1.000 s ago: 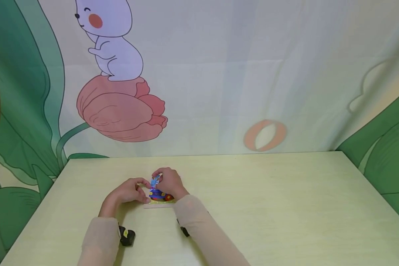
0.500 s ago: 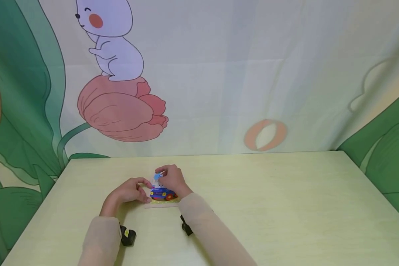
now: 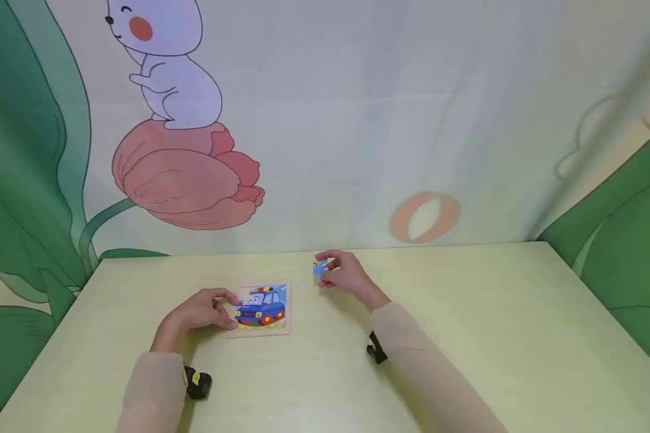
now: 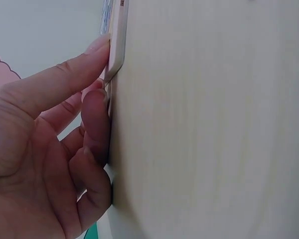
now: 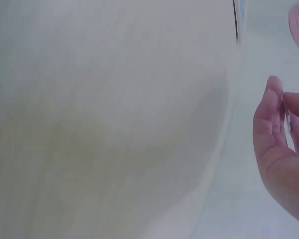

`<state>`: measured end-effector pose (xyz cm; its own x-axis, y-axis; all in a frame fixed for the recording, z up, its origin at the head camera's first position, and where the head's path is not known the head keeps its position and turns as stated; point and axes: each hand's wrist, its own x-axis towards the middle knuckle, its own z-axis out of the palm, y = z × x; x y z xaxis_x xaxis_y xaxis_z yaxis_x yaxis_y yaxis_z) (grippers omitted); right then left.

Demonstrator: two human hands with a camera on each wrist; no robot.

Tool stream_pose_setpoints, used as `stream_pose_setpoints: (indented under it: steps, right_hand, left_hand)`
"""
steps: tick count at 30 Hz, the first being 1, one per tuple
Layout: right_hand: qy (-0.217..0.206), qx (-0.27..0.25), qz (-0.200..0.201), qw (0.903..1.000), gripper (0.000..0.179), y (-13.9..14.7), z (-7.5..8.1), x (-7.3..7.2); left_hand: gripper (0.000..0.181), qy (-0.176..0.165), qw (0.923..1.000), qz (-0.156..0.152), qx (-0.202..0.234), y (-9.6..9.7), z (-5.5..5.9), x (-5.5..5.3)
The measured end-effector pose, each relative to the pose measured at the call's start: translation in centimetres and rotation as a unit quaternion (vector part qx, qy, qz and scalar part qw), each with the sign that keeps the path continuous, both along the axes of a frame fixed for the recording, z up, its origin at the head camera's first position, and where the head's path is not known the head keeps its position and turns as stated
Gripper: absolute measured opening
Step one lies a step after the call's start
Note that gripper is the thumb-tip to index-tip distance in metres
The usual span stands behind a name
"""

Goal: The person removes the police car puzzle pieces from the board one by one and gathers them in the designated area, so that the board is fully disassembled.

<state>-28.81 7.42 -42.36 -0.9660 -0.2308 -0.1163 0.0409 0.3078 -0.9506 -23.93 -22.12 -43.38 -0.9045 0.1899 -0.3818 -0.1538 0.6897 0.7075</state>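
Observation:
A small square jigsaw puzzle [image 3: 260, 308] in a pale wooden frame lies on the table, showing a blue police car. Its upper left corner is a pale patch without picture. My left hand [image 3: 204, 309] holds the frame's left side, thumb near the lower corner and index finger higher up. In the left wrist view, the left thumb [image 4: 65, 74] lies against the frame's edge [image 4: 118, 45], the other fingers bent at the tabletop. Farther back and right, my right hand [image 3: 346, 273] pinches a light blue puzzle piece [image 3: 319, 267] with some yellow, above the table.
The pale wooden table [image 3: 466, 325] ends at a curtain [image 3: 314, 150] printed with a white animal, a pink flower and green leaves. Black wrist cameras [image 3: 198, 383] sit under both sleeves.
My right hand has lifted away from the puzzle's top left and moved right with the piece, uncovering the car picture. The left hand stays at the frame. The head view has shifted slightly.

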Motion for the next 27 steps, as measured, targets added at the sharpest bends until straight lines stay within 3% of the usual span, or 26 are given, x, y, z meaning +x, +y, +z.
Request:
stream_pose_setpoints:
  steps: [6, 15, 21, 27]
  right_hand:
    - [0.008, 0.004, 0.006, 0.9999, 0.038, 7.1, 0.2, 0.3]
    - [0.003, 0.051, 0.055, 0.9972, 0.042, 16.4, -0.6, 3.4]
    - [-0.011, 0.072, 0.061, 0.9955, 0.042, 20.2, -0.9, 5.3]
    - [-0.001, 0.133, 0.07, 0.9886, 0.041, 22.2, -1.0, 6.0]
  left_hand:
    - [0.043, 0.005, 0.9999, -0.01, 0.0, -0.1, 0.3, 0.2]
    - [0.043, 0.007, 0.9999, -0.011, -0.001, -0.1, 0.1, 0.1]
    - [0.043, 0.006, 1.0, -0.006, -0.003, -0.1, -0.1, 0.0]
    - [0.043, 0.004, 1.0, -0.005, 0.001, -0.1, -0.1, 0.1]
